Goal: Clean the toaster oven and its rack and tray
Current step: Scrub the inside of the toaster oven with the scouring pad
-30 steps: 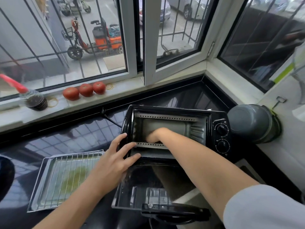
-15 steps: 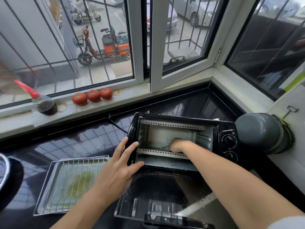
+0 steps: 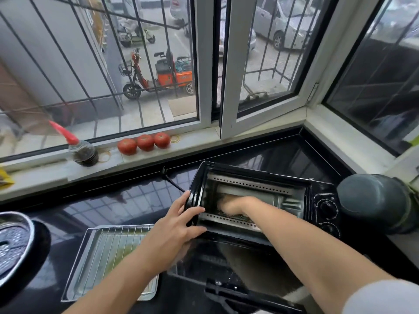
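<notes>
Inside toaster oven (image 3: 260,200) cavity: right hand (image 3: 229,203) curled low near floor, blurred; whether it holds anything cannot be told. Left hand (image 3: 179,225) spread open, fingers pressed on oven's left front frame, gripping nothing. Oven door (image 3: 217,266) folded down flat toward person. Oven sits on dark bench (image 3: 113,207). Rack (image 3: 108,252) lies in tray (image 3: 90,241), just left of door. Three tomatoes (image 3: 145,142) on windowsill behind.

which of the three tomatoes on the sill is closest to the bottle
The leftmost tomato: it sits at the end of the row nearest the red-capped bottle.
</notes>
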`<action>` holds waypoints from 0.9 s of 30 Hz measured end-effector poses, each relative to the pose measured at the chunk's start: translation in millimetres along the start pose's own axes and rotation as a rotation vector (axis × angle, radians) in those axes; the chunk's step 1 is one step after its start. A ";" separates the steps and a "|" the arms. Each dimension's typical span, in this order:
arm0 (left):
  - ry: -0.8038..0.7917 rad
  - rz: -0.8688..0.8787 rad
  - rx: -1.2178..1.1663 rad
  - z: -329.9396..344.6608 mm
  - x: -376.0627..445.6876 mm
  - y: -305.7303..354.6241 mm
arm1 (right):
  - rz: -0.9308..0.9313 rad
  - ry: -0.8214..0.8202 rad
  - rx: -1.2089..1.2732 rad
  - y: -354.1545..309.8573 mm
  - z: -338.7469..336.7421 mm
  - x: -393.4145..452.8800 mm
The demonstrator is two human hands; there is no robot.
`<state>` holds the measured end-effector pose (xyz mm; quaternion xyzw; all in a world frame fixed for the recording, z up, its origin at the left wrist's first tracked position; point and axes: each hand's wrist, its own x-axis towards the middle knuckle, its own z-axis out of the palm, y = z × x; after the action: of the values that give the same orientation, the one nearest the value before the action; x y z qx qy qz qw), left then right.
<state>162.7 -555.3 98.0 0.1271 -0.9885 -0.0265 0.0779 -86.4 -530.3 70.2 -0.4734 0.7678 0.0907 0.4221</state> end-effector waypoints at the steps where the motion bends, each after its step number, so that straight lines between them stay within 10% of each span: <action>1: -0.009 0.013 -0.010 -1.0 -0.6 -3.9 | 0.008 -0.014 -0.018 4.1 -1.9 -2.0; 8: -0.031 0.283 0.010 -36.4 -0.8 -8.0 | 0.042 -0.134 -0.208 40.6 12.3 2.6; 17: -0.144 0.221 -0.312 -17.2 22.2 -71.4 | 0.061 -0.128 -0.102 43.5 21.5 19.3; 27: -0.228 0.454 0.116 -34.6 42.8 -80.7 | -0.053 0.017 -0.293 34.4 4.0 50.4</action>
<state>147.3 -645.3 132.6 -0.0978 -0.9939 0.0341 -0.0377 -121.6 -542.5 21.8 -0.5510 0.7370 0.1866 0.3441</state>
